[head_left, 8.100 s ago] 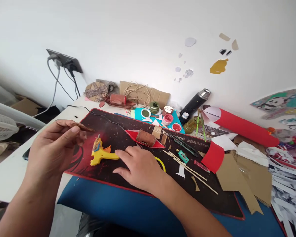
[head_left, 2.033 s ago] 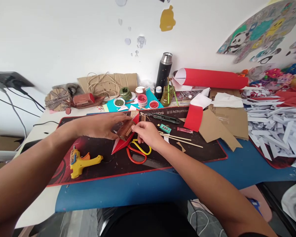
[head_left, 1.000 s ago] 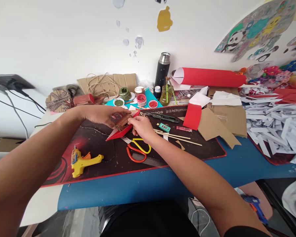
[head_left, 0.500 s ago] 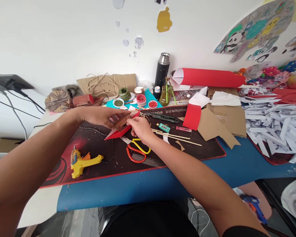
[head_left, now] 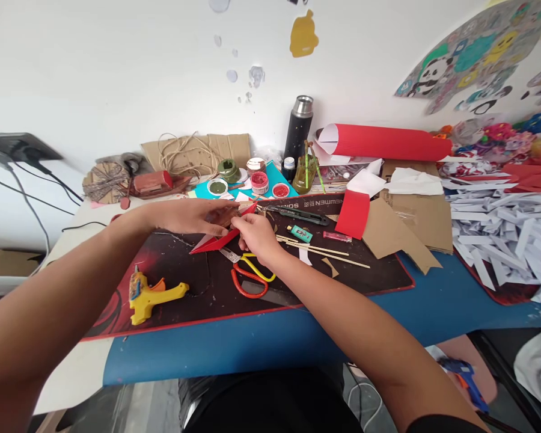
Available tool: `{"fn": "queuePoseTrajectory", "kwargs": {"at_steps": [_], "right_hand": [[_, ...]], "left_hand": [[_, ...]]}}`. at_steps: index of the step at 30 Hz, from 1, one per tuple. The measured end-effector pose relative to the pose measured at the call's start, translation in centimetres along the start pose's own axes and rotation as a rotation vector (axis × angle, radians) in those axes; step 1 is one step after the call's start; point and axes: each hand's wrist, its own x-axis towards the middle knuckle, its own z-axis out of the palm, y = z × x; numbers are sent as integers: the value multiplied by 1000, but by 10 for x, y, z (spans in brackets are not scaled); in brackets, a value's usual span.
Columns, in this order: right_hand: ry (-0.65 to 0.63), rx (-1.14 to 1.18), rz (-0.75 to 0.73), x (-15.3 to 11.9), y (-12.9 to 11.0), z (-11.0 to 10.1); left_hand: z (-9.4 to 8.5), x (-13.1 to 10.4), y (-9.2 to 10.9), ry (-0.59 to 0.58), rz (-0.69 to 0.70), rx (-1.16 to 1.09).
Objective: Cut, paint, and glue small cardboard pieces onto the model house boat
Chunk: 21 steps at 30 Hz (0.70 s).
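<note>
My right hand (head_left: 255, 234) pinches the edge of a folded red paper piece (head_left: 215, 243), which stands at a slant on the dark mat. My left hand (head_left: 193, 215) reaches over the same piece, fingers stretched out and thumb apart. It mostly hides a brown object behind the paper's edge, so I cannot tell whether it touches it. Just below my hands lie scissors (head_left: 249, 287) with one red and one yellow handle. A yellow glue gun (head_left: 155, 296) rests on the mat to the left.
Behind my hands stand open paint jars (head_left: 260, 181) and a black flask (head_left: 299, 129). Rightward lie a utility knife (head_left: 300, 215), a teal lighter (head_left: 300, 234), thin sticks (head_left: 324, 249), cardboard (head_left: 399, 234), red paper (head_left: 352, 213) and a heap of white strips (head_left: 496, 234).
My left hand has shifted slightly right over the brown object, its fingers stretching out and covering more of it. My right hand stays on the red paper.
</note>
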Motion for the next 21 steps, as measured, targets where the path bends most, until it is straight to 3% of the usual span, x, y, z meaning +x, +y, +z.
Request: {"fn": "queuePoseTrajectory", "kwargs": {"at_steps": [5,11,15,21], "right_hand": [[-20,19,-24,-2,0,0],[-109,97,-39,-11,-2,-5],[-90,116,-29,-13,1,-14],[0,-60,-240,-10,10,-31]], "left_hand": [[0,2,3,-38,-82,-72],[1,1,0,-13,-65,-37],[1,2,-3,-34,-63,-61],[2,1,-7,-43,-118,-77]]}}
